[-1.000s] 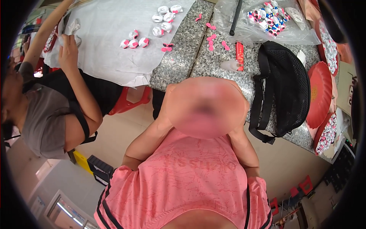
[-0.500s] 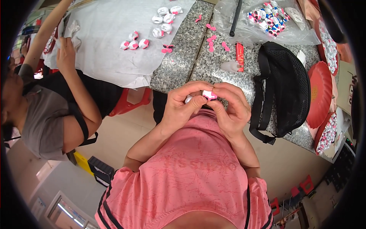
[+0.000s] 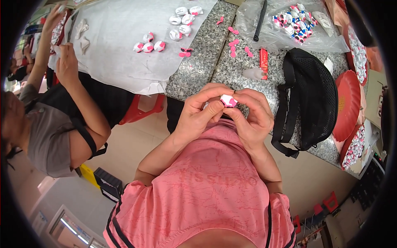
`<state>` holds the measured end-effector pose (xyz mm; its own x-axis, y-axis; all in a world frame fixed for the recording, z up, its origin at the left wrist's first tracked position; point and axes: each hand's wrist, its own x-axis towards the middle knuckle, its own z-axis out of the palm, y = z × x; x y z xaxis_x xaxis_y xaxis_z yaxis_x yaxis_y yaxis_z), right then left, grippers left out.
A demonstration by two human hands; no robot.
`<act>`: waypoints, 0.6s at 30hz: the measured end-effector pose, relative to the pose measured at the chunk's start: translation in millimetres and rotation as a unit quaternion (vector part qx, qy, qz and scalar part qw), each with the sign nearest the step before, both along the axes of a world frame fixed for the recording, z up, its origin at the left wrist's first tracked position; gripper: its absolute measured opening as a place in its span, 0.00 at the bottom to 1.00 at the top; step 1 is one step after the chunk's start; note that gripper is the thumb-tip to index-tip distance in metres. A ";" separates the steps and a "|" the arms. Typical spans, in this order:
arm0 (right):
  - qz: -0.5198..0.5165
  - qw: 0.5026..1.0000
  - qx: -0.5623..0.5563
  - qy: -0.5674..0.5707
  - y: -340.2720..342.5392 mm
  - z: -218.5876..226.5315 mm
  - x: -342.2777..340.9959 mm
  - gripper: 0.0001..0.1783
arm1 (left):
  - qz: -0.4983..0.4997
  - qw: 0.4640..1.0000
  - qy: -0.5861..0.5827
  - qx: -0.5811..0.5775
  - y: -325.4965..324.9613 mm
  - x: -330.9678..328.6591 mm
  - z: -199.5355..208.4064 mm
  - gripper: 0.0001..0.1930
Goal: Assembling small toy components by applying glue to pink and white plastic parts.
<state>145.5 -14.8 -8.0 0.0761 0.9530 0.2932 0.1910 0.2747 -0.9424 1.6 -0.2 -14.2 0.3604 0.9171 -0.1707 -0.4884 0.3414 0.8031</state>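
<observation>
A small rounded white piece with pink and dark patches [image 3: 228, 100] is pinched between the fingertips of both my hands, just off the table's front edge. My left hand [image 3: 197, 110] grips it with thumb and forefinger, and a bit of another white thing shows within its curled fingers, mostly hidden. From the other side my right hand [image 3: 253, 115] holds the same piece between thumb and fingers. Beyond my hands lie several pink bow-shaped pieces [image 3: 233, 31] on the granite. Pink pieces with black parts [image 3: 185, 52] rest at the edge of a white sheet [image 3: 124, 62].
White egg-shaped pieces [image 3: 185, 30] and others with pink parts [image 3: 148, 48] sit on the sheet. A translucent bottle [image 3: 252, 74], red packet [image 3: 264, 60], black mesh bag [image 3: 312, 99], red plate [image 3: 348, 105] and plastic bag of pieces [image 3: 295, 25] are rightward. A co-worker [image 3: 49, 140] sits left.
The white piece has turned between my fingertips, showing more of its pink patch. My hands stay in nearly the same place. At the left, the co-worker's arms have shifted.
</observation>
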 end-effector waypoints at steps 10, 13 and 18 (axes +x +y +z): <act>0.033 0.999 -0.033 0.011 1.4 1.2 -4.3 0.16 | 0.014 0.998 0.049 0.032 0.9 -9.8 2.1 0.14; 0.043 0.998 -0.046 0.029 3.3 1.5 -7.6 0.15 | 0.018 0.998 0.060 0.025 0.8 -12.7 3.1 0.14; 0.058 0.994 -0.061 0.071 5.4 0.8 -10.9 0.16 | 0.020 0.998 0.062 0.005 -0.3 -13.4 6.7 0.14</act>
<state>134.6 -9.4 -7.2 -0.0043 0.9855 0.1699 0.0265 0.1699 -0.9851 -11.8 -0.5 -7.5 0.2993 0.9326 -0.2017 -0.3979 0.3142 0.8620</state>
